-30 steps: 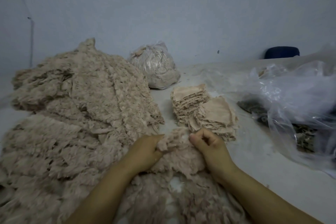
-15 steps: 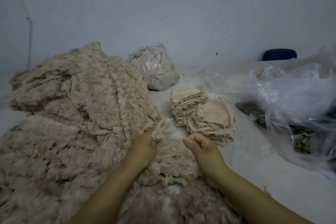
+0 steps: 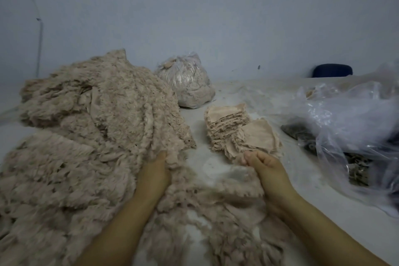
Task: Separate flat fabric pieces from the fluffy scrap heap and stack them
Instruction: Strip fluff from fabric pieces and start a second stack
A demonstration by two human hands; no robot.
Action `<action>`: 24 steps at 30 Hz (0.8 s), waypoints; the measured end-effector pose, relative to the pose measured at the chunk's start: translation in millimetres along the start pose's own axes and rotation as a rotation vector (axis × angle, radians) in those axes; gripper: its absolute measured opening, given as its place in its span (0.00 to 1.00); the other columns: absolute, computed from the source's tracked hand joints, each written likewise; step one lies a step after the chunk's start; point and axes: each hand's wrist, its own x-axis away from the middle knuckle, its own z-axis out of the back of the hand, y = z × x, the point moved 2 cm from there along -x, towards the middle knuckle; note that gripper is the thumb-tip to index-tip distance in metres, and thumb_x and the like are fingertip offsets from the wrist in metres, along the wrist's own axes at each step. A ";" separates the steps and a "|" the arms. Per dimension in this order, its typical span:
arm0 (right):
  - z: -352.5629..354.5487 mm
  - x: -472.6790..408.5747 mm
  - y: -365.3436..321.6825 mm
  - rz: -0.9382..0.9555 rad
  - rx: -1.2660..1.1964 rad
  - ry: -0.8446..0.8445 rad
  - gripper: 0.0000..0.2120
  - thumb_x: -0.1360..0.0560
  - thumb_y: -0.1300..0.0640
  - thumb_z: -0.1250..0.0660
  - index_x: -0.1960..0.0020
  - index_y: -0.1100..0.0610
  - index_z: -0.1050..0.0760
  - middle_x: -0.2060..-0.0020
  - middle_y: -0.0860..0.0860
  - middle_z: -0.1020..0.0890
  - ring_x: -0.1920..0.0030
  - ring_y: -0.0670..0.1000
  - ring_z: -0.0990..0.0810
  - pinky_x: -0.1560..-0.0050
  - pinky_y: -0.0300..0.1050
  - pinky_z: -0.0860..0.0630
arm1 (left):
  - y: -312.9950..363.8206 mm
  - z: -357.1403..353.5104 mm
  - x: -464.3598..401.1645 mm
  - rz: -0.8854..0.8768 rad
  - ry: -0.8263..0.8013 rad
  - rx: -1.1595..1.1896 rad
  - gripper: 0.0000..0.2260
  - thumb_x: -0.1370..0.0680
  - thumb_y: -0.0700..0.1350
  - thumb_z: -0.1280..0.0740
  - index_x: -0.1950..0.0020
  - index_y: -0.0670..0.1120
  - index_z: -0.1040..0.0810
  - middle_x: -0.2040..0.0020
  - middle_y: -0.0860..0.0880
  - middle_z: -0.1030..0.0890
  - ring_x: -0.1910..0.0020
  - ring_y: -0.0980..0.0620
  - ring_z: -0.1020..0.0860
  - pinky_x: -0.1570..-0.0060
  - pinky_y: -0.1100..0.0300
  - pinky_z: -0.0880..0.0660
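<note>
On the pale table lay a fluffy beige scrap heap (image 3: 86,136) beside stacked flat beige fabric squares (image 3: 241,131). Left hand (image 3: 154,170), earlier pinching a tuft, now gripped the heap's edge; right hand (image 3: 265,168) had curled its fingers at the stack, its hold unclear.

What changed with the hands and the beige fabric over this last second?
The hands parted: the left hand carried its fluffy scrap left into the big beige fluffy scrap heap, and the right hand, fingers curled, moved right to the near beige stack of flat fabric pieces. The stacks and the tied plastic bag stayed put.
</note>
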 end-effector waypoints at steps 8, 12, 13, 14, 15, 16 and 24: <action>7.4 -4.0 -5.7 0.184 0.000 0.166 0.09 0.24 0.60 0.33 0.62 0.52 0.21 0.70 0.45 0.19 0.69 0.41 0.23 0.67 0.32 0.26 | 32.2 20.6 22.5 -0.330 -0.721 0.799 0.32 0.30 0.71 0.39 0.65 0.41 0.20 0.59 0.38 0.18 0.55 0.53 0.19 0.46 0.65 0.27; 4.1 -2.3 -8.7 0.223 0.001 0.211 0.06 0.25 0.62 0.32 0.59 0.54 0.23 0.70 0.44 0.19 0.69 0.41 0.23 0.66 0.31 0.26 | 46.0 15.6 23.7 -0.188 -0.533 0.815 0.25 0.32 0.63 0.31 0.54 0.40 0.18 0.56 0.45 0.16 0.64 0.54 0.19 0.53 0.53 0.21; -0.5 0.2 -6.6 0.206 0.009 0.178 0.06 0.25 0.62 0.31 0.60 0.53 0.23 0.70 0.45 0.19 0.69 0.42 0.23 0.67 0.32 0.26 | 51.8 11.9 26.1 -0.176 -0.541 0.815 0.25 0.33 0.57 0.29 0.42 0.43 0.21 0.49 0.49 0.17 0.63 0.59 0.19 0.56 0.57 0.21; -5.9 2.7 -3.6 0.184 0.015 0.129 0.06 0.26 0.62 0.31 0.60 0.53 0.23 0.70 0.47 0.19 0.69 0.43 0.22 0.67 0.33 0.26 | 57.2 7.7 28.4 -0.177 -0.590 0.826 0.28 0.33 0.54 0.28 0.35 0.47 0.26 0.44 0.53 0.20 0.59 0.61 0.19 0.57 0.62 0.23; -11.6 5.4 -0.2 0.161 0.023 0.069 0.04 0.26 0.62 0.31 0.59 0.55 0.23 0.69 0.48 0.17 0.68 0.44 0.21 0.67 0.34 0.25 | 61.7 3.4 31.4 -0.193 -0.631 0.824 0.30 0.34 0.53 0.27 0.34 0.50 0.28 0.45 0.55 0.20 0.57 0.62 0.20 0.56 0.66 0.25; -16.4 7.8 2.9 0.138 0.029 0.016 0.02 0.26 0.63 0.31 0.57 0.57 0.22 0.67 0.50 0.16 0.67 0.45 0.19 0.65 0.35 0.23 | 65.5 -0.2 33.6 -0.218 -0.626 0.807 0.26 0.33 0.52 0.25 0.36 0.52 0.26 0.51 0.54 0.20 0.58 0.60 0.21 0.56 0.67 0.27; 12.1 -2.0 -6.0 0.037 0.048 -0.127 0.06 0.29 0.59 0.29 0.63 0.59 0.22 0.69 0.53 0.17 0.69 0.45 0.21 0.66 0.35 0.26 | 40.7 6.9 8.5 -0.026 -0.012 0.907 0.11 0.21 0.39 0.36 0.64 0.41 0.25 0.70 0.50 0.27 0.69 0.55 0.30 0.69 0.67 0.33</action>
